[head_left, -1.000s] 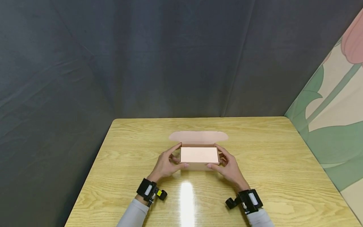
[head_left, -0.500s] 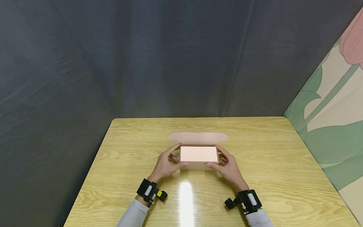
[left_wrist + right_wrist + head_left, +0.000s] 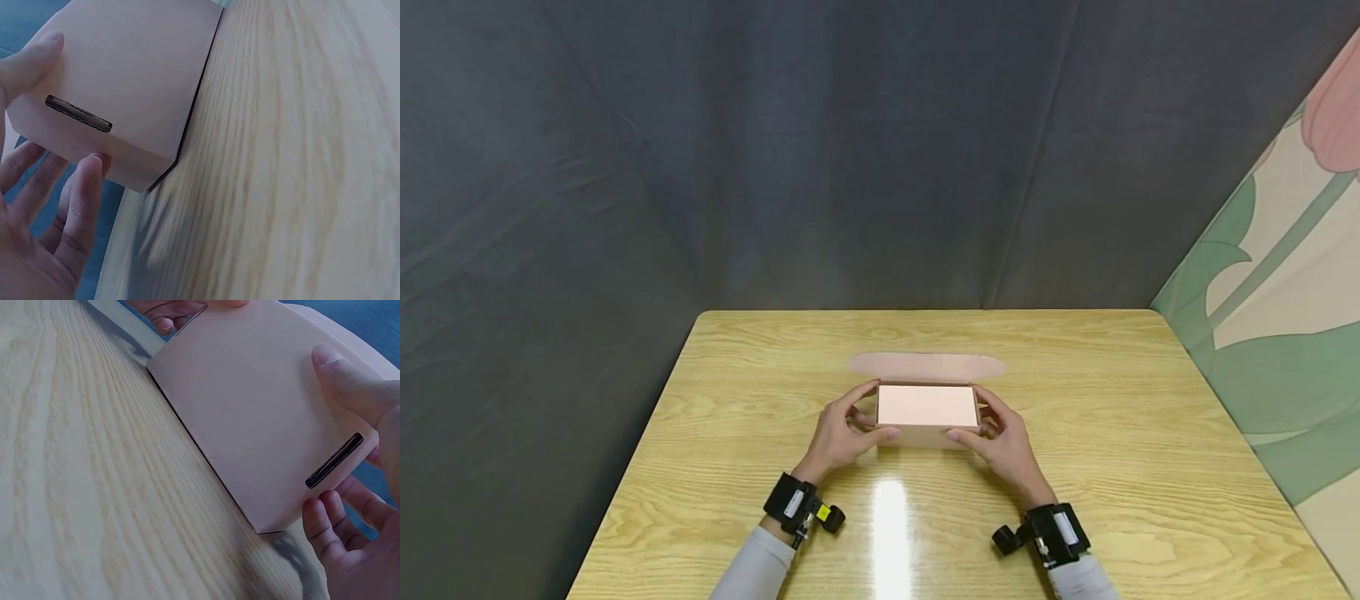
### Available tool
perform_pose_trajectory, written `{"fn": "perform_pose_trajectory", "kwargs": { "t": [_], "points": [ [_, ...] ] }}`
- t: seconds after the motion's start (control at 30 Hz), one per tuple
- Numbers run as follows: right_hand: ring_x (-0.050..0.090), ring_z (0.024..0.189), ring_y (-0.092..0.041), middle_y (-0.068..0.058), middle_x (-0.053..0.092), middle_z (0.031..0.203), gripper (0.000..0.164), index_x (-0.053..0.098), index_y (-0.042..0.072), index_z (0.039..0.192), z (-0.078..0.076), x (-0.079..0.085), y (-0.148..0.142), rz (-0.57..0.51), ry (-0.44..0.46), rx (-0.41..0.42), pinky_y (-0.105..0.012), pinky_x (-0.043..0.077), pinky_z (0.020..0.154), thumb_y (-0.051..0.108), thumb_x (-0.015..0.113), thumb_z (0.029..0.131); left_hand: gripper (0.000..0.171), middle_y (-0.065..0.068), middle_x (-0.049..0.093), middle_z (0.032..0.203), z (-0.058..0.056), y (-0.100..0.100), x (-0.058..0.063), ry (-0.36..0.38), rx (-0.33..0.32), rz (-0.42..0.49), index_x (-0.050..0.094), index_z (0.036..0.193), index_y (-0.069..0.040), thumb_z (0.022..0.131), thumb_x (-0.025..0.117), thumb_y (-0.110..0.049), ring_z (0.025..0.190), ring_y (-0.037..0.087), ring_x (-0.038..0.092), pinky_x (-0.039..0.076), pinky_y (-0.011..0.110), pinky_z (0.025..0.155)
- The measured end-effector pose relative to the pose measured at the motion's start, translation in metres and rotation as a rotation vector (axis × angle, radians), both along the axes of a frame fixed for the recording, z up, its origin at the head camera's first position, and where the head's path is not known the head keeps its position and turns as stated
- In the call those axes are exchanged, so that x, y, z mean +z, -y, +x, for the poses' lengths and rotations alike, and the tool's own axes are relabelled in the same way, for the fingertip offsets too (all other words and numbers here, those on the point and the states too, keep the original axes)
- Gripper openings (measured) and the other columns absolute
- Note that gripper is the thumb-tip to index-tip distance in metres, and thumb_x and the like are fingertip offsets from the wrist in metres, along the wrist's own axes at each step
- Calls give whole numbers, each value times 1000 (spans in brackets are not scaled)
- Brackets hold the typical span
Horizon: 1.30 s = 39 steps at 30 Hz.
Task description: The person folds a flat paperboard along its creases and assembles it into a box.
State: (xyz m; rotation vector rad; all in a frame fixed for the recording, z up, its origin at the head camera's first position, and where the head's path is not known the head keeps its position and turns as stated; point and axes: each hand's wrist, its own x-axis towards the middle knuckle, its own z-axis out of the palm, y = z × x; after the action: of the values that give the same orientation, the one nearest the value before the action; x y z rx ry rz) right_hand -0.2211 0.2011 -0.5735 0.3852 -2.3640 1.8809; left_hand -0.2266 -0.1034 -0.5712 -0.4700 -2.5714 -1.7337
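A pale pink cardboard box (image 3: 917, 437) stands on the table in the middle of the head view. Its lid flap (image 3: 927, 365), with rounded ends, is raised along the far side. A bright, pale flat surface (image 3: 927, 406) shows within the rim; whether it is the box's floor or something inside, I cannot tell. My left hand (image 3: 842, 429) holds the left end, thumb on the front wall and fingers around the side. At the opposite end, my right hand (image 3: 1002, 435) grips in the same way. Both wrist views show a dark slot (image 3: 79, 114) low in the front wall near each end.
The wood-grain table (image 3: 737, 400) extends around the box, with a glossy light reflection in front. Behind and to the left hangs a dark curtain (image 3: 865, 167). A floral cloth (image 3: 1285, 333) borders the right side. Each wrist wears a black camera mount (image 3: 792, 502).
The lid flap appears very slightly lower in the head view, and the pale surface slightly higher. Both hands keep the same hold on the box.
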Motion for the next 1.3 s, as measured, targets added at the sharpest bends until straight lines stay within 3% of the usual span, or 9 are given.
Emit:
{"fn": "perform_pose_trajectory", "kwargs": {
  "t": [0.6, 0.87, 1.3],
  "points": [
    [60, 90, -11, -21, 62, 124, 82, 51, 4, 156, 0, 0, 2, -4, 32, -15, -18, 54, 71, -2, 89, 83, 77, 8, 61, 153, 2, -2, -2, 8, 18, 45, 55, 157, -24, 88, 90, -29, 93, 14, 72, 62, 27, 76],
    [62, 93, -10, -16, 62, 125, 80, 53, 6, 154, 1, 1, 2, 11, 28, 1, -18, 55, 73, 0, 89, 84, 79, 9, 61, 153, 2, -1, -3, 14, 14, 44, 54, 158, -18, 88, 90, -29, 93, 14, 73, 63, 27, 76],
    [58, 85, -11, -14, 63, 115, 74, 56, 5, 150, 2, 1, 2, 30, 40, -7, -19, 52, 67, 2, 90, 84, 81, 10, 63, 152, 2, 0, -2, 4, 5, 47, 53, 158, -13, 87, 91, -28, 93, 16, 75, 63, 30, 82]
  ]
}}
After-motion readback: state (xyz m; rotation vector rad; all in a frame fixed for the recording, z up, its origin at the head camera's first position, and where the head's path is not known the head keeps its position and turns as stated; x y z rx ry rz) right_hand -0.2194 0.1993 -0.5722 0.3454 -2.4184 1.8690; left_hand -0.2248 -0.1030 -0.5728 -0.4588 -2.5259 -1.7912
